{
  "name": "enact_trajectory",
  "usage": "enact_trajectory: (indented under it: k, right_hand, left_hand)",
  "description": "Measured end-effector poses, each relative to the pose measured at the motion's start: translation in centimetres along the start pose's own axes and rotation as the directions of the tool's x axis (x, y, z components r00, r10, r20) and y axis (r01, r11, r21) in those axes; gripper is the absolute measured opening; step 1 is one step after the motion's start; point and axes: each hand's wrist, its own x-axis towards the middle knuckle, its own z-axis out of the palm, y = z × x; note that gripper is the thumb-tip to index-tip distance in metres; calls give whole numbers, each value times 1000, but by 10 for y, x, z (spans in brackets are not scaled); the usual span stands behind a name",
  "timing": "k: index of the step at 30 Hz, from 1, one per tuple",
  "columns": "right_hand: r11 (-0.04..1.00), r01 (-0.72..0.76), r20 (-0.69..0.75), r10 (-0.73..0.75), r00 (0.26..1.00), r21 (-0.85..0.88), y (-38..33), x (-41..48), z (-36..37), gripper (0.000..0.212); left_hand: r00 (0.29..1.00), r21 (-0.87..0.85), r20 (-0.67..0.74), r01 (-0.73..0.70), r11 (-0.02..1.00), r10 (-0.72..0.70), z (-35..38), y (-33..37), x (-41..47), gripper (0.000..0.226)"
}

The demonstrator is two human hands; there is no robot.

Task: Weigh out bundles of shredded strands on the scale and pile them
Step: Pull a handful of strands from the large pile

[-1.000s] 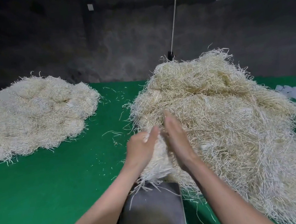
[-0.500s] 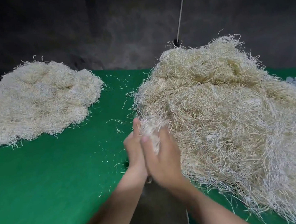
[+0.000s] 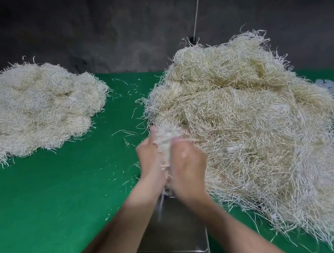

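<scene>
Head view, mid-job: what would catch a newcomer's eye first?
The big straw-coloured heap of strands fills the right side of the green table, with a flatter, paler pile at far left. In the middle, the left hand and right hand grip a small bundle together above the metal scale at the near edge.

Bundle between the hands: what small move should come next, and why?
Probably lower the bundle onto the scale pan: the left hand and right hand hold it together just above that pan, beside the large heap.
</scene>
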Motion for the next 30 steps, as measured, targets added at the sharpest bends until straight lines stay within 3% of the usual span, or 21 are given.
enact_trajectory:
  k: [2,6,8,9,11,12,14,16,18,20,21,23,24,25,30]
  right_hand:
    - [999,3,31,-1,1000,-49,5,-9,6,42]
    - [988,-149,110,144,983,33,22,16,-24,32]
    - [964,-197,203,160,966,177,28,18,-37,11]
    - [934,-240,242,177,954,264,26,18,-44,13]
    - [882,-308,360,173,917,358,26,22,-51,64]
    - [899,-323,429,176,886,298,22,22,-51,77]
    - [949,-290,482,196,854,126,14,13,-45,79]
    - [933,-323,360,250,899,158,16,10,-36,55]
    - [834,-442,260,370,892,329,19,19,-33,64]
    - [848,-440,170,406,898,296,20,28,-34,68]
    - [917,-332,99,318,943,220,20,26,-33,56]
    - [999,-29,35,28,999,14,21,5,-25,21]
    - [996,77,48,-74,996,-54,20,-6,-18,14]
    - [988,125,62,-119,991,-93,17,-13,-13,16]
    - [996,-34,-23,32,999,-85,16,30,-24,43]
  left_hand:
    - [998,-42,-12,59,997,-59,-4,-2,0,38]
    - [989,270,112,63,961,-96,-8,-16,-5,44]
    - [996,348,87,-42,937,12,-14,-8,4,40]
    - [994,392,82,-94,915,67,-15,-4,7,39]
    - [969,480,164,-243,843,186,-14,-6,12,41]
    - [947,523,208,-318,791,244,-10,-9,12,41]
    - [921,515,200,-389,764,334,0,-13,6,38]
    - [960,336,120,-280,899,254,3,-17,-3,49]
    - [982,163,187,-27,986,-4,0,-26,-14,97]
    - [966,48,204,152,987,-159,0,-30,-21,126]
    - [971,-18,175,171,985,-165,2,-27,-19,121]
    - [988,-125,55,147,981,-141,1,-16,-4,71]
    - [991,-140,-6,129,982,-131,2,-10,1,44]
    - [994,-145,-39,96,985,-102,3,-8,2,29]
    - [998,100,-38,-55,993,59,8,-29,-19,29]
